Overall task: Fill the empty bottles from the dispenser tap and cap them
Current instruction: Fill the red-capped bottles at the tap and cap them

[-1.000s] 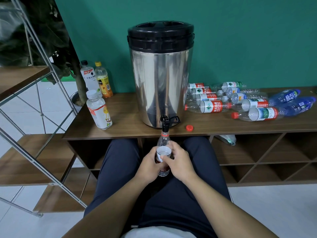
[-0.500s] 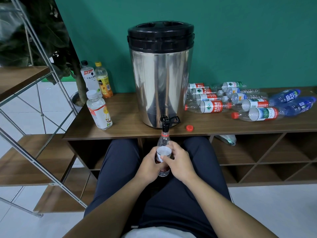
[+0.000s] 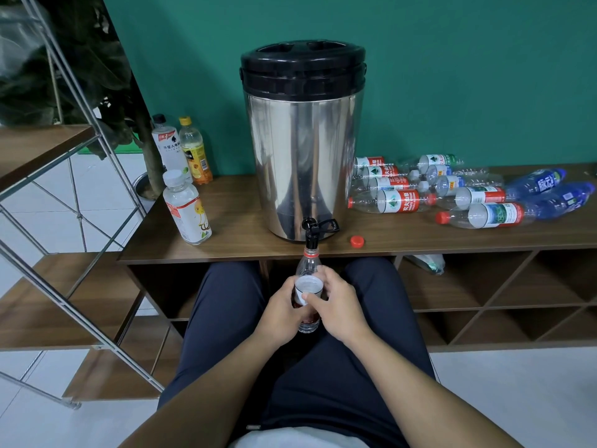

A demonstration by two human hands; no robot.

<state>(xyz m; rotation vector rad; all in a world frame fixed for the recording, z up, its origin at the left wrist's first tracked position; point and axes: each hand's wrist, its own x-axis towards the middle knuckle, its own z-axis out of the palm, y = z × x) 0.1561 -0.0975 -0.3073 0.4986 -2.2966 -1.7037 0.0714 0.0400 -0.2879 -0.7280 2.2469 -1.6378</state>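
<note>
A steel dispenser [image 3: 302, 150] with a black lid stands on the wooden table [image 3: 245, 240]. Its black tap [image 3: 311, 236] hangs over the table's front edge. Directly under the tap I hold a clear bottle [image 3: 308, 270] upright, its open mouth right at the spout. My left hand [image 3: 281, 310] grips the bottle's body from the left and my right hand [image 3: 337, 305] grips it from the right. A loose red cap [image 3: 357, 241] lies on the table just right of the tap.
Several empty bottles [image 3: 452, 192] lie on their sides at the table's right. Three capped bottles stand at the left, the nearest a white-capped bottle [image 3: 187, 206]. A metal-framed shelf [image 3: 58, 176] rises at left. Open cubbies [image 3: 500, 295] sit below the table.
</note>
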